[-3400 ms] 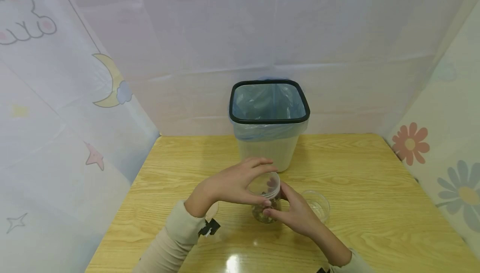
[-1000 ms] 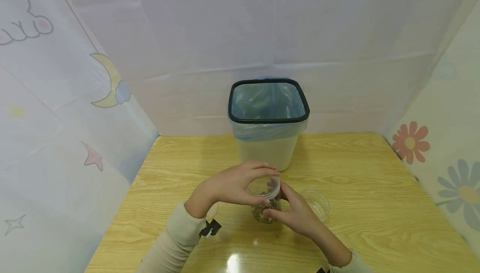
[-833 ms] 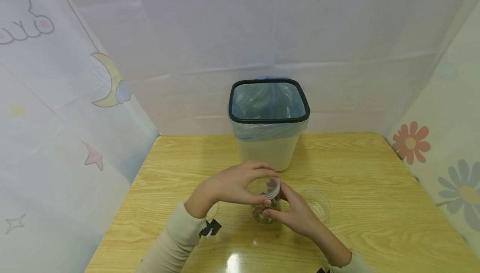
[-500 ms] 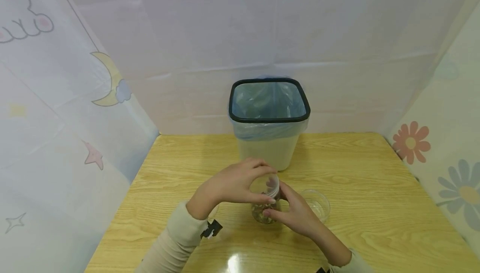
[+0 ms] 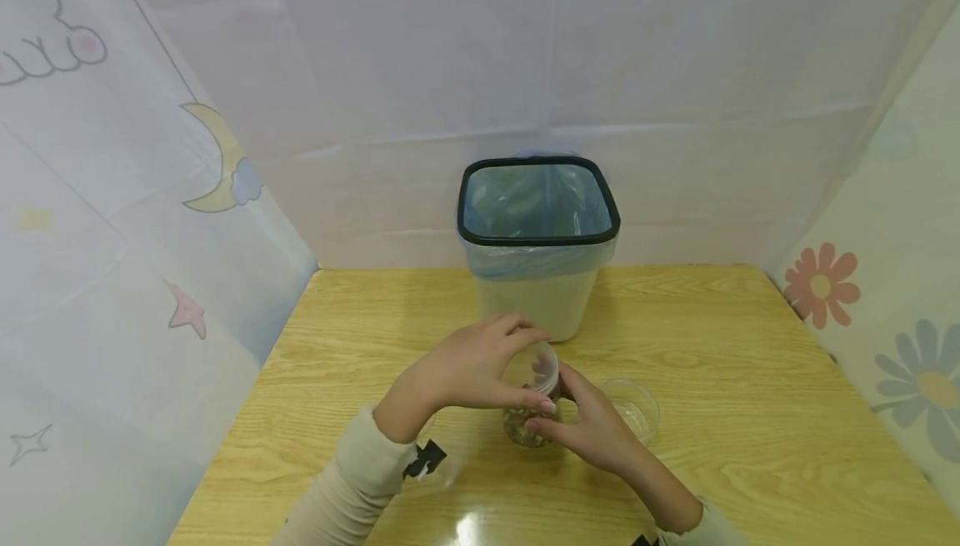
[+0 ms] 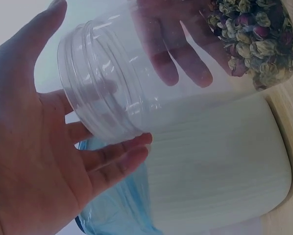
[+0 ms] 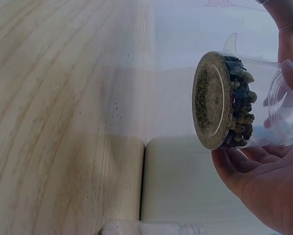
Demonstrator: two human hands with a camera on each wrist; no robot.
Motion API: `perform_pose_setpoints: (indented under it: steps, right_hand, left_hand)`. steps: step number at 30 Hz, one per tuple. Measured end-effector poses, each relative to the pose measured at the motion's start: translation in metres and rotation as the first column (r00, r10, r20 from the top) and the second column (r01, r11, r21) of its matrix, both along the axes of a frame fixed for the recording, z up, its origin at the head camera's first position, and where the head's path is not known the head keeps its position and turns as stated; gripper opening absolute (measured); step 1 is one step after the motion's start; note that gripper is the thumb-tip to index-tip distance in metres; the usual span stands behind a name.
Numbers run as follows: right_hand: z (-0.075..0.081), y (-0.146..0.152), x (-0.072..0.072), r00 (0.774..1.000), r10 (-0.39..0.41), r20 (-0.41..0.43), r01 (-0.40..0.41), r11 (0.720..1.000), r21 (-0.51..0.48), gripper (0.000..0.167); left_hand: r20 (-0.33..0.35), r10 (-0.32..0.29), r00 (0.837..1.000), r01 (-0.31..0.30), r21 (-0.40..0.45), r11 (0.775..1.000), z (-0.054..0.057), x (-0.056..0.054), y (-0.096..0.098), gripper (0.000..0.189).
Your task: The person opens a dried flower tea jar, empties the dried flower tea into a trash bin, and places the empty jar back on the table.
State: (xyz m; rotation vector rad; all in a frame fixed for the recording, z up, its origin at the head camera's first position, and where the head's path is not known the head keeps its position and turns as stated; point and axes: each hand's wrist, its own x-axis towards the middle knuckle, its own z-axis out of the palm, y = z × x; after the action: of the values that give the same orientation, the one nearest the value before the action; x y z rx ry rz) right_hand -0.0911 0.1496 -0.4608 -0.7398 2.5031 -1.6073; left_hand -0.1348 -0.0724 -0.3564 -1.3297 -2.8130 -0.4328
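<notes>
- Wood-grained table (image 5: 712, 346) is supporting the bin (image 5: 536, 304).
- In front of the bin, my right hand (image 5: 596, 429) is gripping the jar (image 5: 521, 427) of dried buds (image 6: 254, 36).
- My left hand (image 5: 468, 367) is curving widely around its top.

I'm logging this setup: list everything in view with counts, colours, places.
Table: one, yellow wood, below
Printed backdrop: count unclear, pale, behind and beside table
Bin: one, whitish with black rim, on table
Liner: one, blue, in bin
Jar: one, clear, in front of bin
Dried buds: many, beige and dark red, in jar
Container: one, clear, right of jar
Half-hidden object: one, clear, left of jar
Cuff pieces: two, black, wrists
Sleeves: two, cream, forearms
Left hand: one, at jar's top
Right hand: one, around jar's body
</notes>
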Motion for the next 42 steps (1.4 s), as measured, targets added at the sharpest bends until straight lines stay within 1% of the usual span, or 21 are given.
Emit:
perform_pose_setpoints:
  steps: [4,7,10,13,19,23,28,31,37,42]
  right_hand:
    - [-0.0001,0.0004,0.0002,1.0,-0.013,-0.024,0.013,1.0,0.01,0.078]
    - [-0.0007,0.0004,-0.0002,0.999,-0.021,-0.038,0.022,1.0,0.019,0.075]
    - [-0.0012,0.0,-0.0005,0.999,-0.025,-0.042,0.026,0.999,0.026,0.073]
    - [-0.0009,-0.0004,-0.0002,0.999,-0.027,-0.042,0.028,0.999,0.024,0.073]
    - [-0.0003,-0.0009,0.0009,0.999,-0.023,-0.024,0.023,1.0,0.013,0.074]
    - [0.0002,-0.0013,0.0009,1.0,-0.021,-0.011,0.021,1.0,0.01,0.074]
    - [-0.0004,-0.0007,0.0005,1.0,-0.006,-0.021,0.006,1.0,0.014,0.073]
    - [-0.0007,0.0,0.0007,1.0,-0.001,-0.028,0.001,1.0,0.015,0.074]
    - [-0.0012,-0.0005,0.0009,1.0,0.0,-0.021,0.0,1.0,0.005,0.079]
    - [-0.0014,-0.0004,0.0006,1.0,0.001,-0.017,-0.001,1.0,0.001,0.08]
  left_hand:
    - [0.04,-0.069,0.997,0.068,0.029,0.997,0.0023,-0.0005,-0.0044,0.082]
    - [0.05,-0.115,0.992,0.112,0.05,0.992,0.0026,-0.001,-0.0063,0.081]
    - [0.052,-0.138,0.989,0.135,0.058,0.989,0.0025,-0.0016,-0.0072,0.08]
    - [0.072,-0.148,0.986,0.144,0.06,0.988,0.0029,-0.0019,-0.0079,0.079]
    - [0.144,-0.14,0.98,0.135,0.047,0.99,0.0031,-0.002,-0.0088,0.077]
    - [0.164,-0.136,0.977,0.132,0.035,0.991,0.0028,-0.002,-0.0086,0.075]
    - [0.152,-0.135,0.979,0.132,0.033,0.991,0.0032,-0.002,-0.0075,0.073]
    - [0.134,-0.123,0.983,0.119,0.033,0.992,0.0034,-0.0016,-0.0068,0.073]
    - [0.095,-0.069,0.993,0.067,0.016,0.998,0.0009,-0.0012,-0.005,0.077]
    - [0.079,-0.022,0.997,0.022,0.005,1.0,-0.0007,-0.0011,-0.0035,0.081]
